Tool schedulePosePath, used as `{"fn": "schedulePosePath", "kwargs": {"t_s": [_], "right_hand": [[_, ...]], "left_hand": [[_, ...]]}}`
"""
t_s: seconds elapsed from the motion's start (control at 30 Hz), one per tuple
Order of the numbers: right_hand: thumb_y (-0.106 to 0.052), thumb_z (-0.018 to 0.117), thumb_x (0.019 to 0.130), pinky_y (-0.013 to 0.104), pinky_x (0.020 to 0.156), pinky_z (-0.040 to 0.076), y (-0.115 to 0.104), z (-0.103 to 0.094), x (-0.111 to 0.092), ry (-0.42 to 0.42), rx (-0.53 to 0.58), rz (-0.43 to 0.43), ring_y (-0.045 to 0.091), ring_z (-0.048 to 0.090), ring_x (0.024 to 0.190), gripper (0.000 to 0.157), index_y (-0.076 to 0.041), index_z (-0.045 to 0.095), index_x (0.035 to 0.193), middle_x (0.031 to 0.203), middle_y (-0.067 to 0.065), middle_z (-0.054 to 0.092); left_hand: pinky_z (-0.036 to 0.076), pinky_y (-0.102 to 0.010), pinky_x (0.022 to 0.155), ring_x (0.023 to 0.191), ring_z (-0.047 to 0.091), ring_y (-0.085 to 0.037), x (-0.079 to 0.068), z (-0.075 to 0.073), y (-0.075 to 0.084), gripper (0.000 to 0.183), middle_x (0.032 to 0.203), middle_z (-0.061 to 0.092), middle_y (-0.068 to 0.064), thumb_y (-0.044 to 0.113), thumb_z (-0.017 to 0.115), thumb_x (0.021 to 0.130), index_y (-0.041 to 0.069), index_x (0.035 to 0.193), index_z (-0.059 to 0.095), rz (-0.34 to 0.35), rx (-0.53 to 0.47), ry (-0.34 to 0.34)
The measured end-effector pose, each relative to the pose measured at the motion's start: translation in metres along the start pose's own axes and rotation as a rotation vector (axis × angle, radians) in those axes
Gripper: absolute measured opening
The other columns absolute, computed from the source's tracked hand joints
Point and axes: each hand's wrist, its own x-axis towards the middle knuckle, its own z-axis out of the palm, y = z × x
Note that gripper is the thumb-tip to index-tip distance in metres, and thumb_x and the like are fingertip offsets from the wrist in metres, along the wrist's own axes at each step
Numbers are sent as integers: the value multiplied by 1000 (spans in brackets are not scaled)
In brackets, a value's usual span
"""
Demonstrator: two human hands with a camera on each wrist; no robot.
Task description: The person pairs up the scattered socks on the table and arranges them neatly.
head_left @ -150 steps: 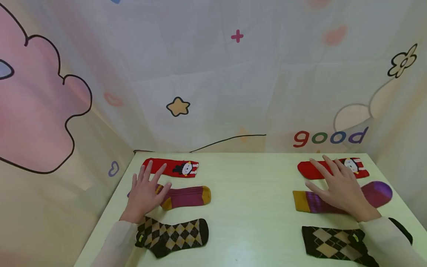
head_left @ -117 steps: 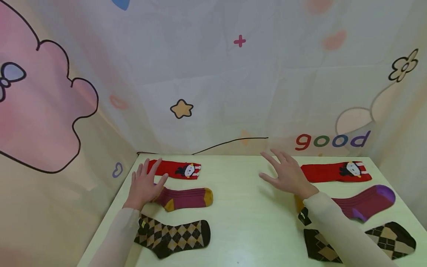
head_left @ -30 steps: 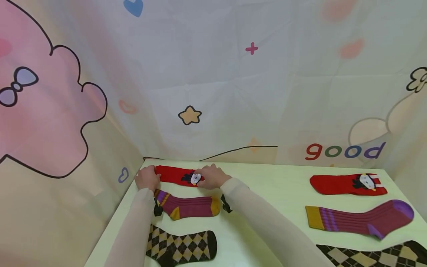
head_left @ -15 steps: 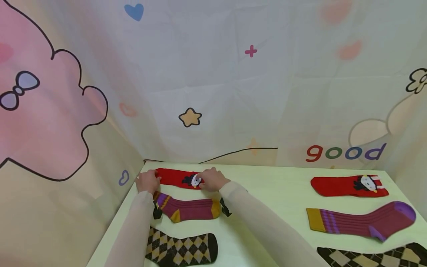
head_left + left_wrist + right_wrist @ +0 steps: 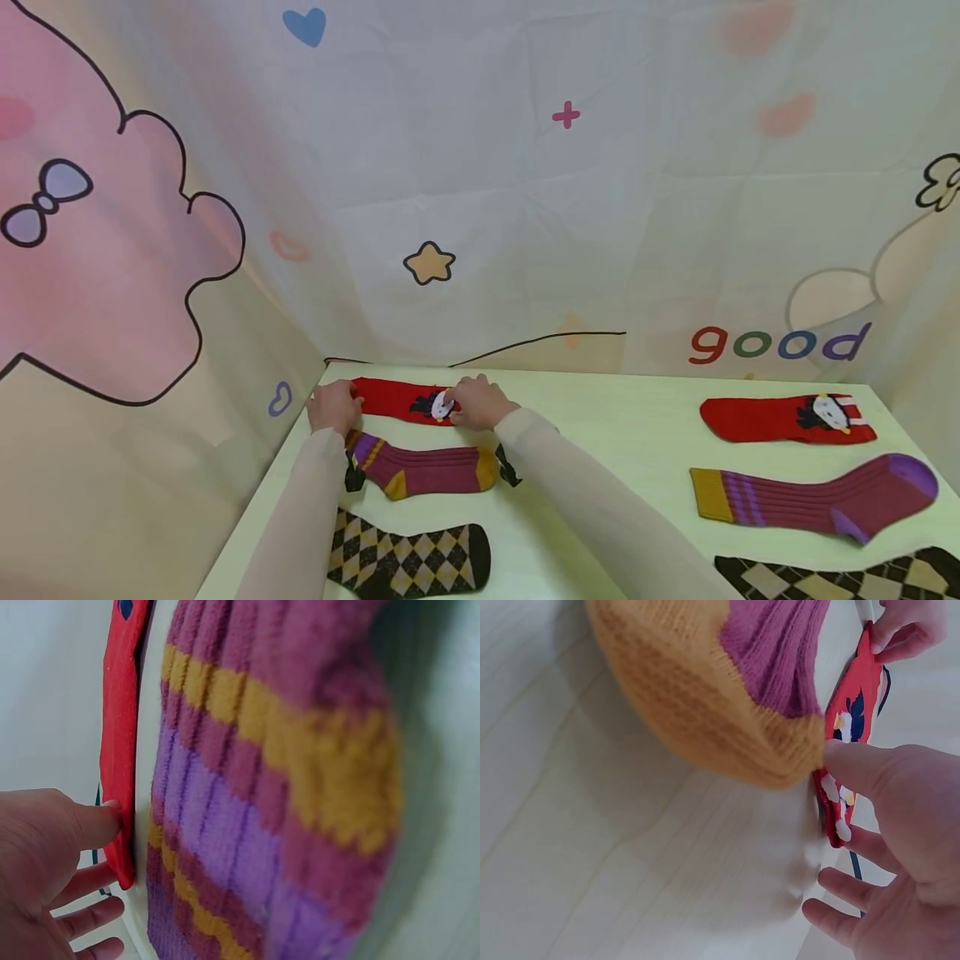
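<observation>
A red sock [image 5: 390,398] with a black-and-white cartoon face lies flat at the back left of the table. My left hand [image 5: 333,406] pinches its plain left end, thumb on top in the left wrist view, the other fingers at the far edge. At the cuff end, beside the printed face, my right hand [image 5: 480,402] pinches the sock between thumb and forefinger; its remaining fingers [image 5: 832,919] stay spread. Just in front lies a maroon sock [image 5: 442,469] with mustard toe and heel, below both wrists. Nearer still is a black-and-tan argyle sock [image 5: 420,554], its left end behind the left sleeve.
On the right side of the table [image 5: 600,467] lie another red sock [image 5: 757,418], a maroon sock [image 5: 787,500] with purple toe and heel, and an argyle sock [image 5: 847,579] cut off by the frame. A printed curtain [image 5: 487,208] hangs behind the table.
My right hand has swung left from over the right-hand socks, and both hands have taken hold of the left red sock's ends. Over the last half second they are nearly still.
</observation>
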Motion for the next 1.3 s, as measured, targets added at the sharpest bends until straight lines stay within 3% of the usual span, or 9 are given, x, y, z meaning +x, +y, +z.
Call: {"fn": "schedulePosePath", "kwargs": {"t_s": [0.37,0.57,0.77,0.97,1.13,1.3], "right_hand": [[-29,76,95,45,94,52,-3,-3,-1,38,34,11,29,53,111,33,-18,75,126,127,9,58],[-22,78,93,40,93,53,-3,-1,0,53,82,-20,28,55,104,32,-12,76,123,119,12,59],[-18,78,93,36,99,51,-3,-3,1,48,98,-40,25,59,107,33,-7,75,124,119,10,68],[-11,76,94,35,99,53,-2,-3,3,51,148,-40,22,68,109,28,-6,76,122,122,7,73],[-6,72,96,35,99,53,-2,-6,4,83,175,-43,22,68,111,27,-5,75,122,124,9,72],[-2,70,96,33,99,53,-1,-11,1,108,192,-46,22,67,112,28,-3,74,123,125,10,71]], "left_hand": [[43,-65,96,107,56,-49,1,1,0,26,112,64,-27,13,69,97,-5,116,68,57,-33,43],[51,-57,91,103,59,-44,-1,-1,1,22,113,58,-27,5,68,97,-9,113,68,69,-140,45],[53,-53,93,105,60,-44,2,1,-1,24,116,55,-29,-8,59,94,-13,116,68,69,-213,37],[54,-51,93,109,64,-44,1,1,-3,30,120,65,-30,-12,56,92,-12,120,68,63,-209,28],[56,-51,89,103,67,-42,0,-1,-4,28,115,70,-27,-11,56,93,-10,117,70,52,-200,51],[55,-51,92,108,66,-43,0,-4,-4,30,116,70,-27,-11,55,93,-10,118,70,58,-195,56]]}}
